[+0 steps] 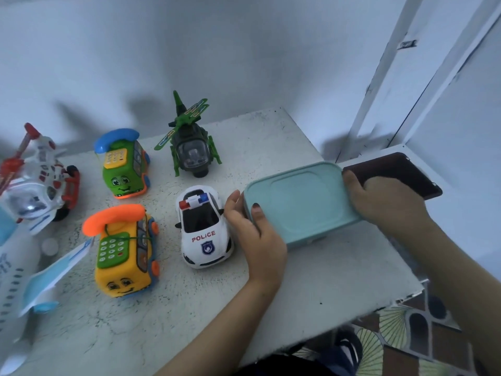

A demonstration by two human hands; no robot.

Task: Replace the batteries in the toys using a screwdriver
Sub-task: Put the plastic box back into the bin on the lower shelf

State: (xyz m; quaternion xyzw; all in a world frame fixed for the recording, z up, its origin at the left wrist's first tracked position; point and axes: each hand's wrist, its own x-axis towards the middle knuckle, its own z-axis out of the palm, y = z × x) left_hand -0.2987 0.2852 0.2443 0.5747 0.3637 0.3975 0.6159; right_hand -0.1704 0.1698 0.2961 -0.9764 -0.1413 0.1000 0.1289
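Gripping a pale teal, round-cornered plastic box with its lid on (301, 202) by both short ends, over the right half of the white speckled bench (311, 280). With the left hand (257, 234): thumb flat on the lid near its left edge, fingers curled round the box's left end. With the right hand (379, 196): fingers hooked over the right end. Cannot tell whether resting on the bench or lifted just clear of it. Just behind the right hand and partly hidden by it, a flat dark maroon rectangular slab (406, 169) on a white ledge.

Left of the box, six toys standing on the bench. Nearest, just beside the left hand's fingers: a white plastic police car with red and blue roof lights (203, 229), nose toward the camera. Left of that, a yellow bus-shaped toy phone with an orange handset (123, 256). Behind it, a green bus-shaped toy phone with a blue handset (124, 166). Behind the police car, a dark green toy helicopter with striped rotor blades (191, 147). At the far left, a white and red toy helicopter with a clear cockpit (40, 180). In front of it, a white toy airliner with pale blue wings (16, 267), cut off by the frame edge. Between airliner and yellow phone, a small white round thing (50, 246), too blurred to name. Below the bench's right corner, patterned floor tiles (393, 329).
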